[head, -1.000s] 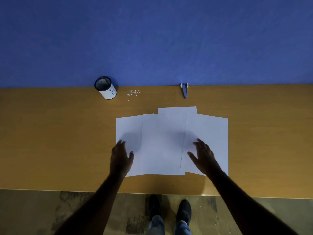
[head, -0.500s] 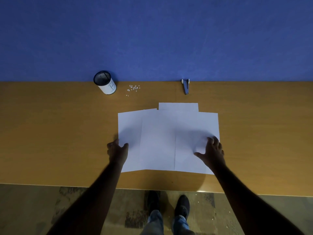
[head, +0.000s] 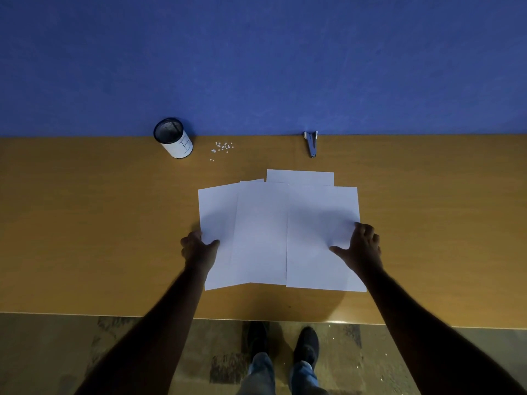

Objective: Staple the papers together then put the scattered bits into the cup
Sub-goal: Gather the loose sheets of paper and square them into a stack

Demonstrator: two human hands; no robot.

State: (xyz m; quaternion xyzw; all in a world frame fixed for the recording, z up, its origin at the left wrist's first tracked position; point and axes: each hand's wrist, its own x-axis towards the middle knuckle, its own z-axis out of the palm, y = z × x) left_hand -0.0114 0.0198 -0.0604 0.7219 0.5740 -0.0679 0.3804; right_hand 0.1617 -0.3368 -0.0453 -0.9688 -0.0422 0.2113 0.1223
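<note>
A blue wall (head: 256, 61) stands behind the long orange-brown wooden table (head: 85, 223). On it the white paper sheets (head: 262, 235) overlap in a fan, now pushed closer together than one second ago. The left hand (head: 199, 249) grips the left edge of the fan, thumb on top; the right hand (head: 362, 246), moved outward, grips the right edge. Far back stand the black mesh cup (head: 174, 138), the blue stapler (head: 311, 143) and the small white scattered bits (head: 223, 148), unchanged.
</note>
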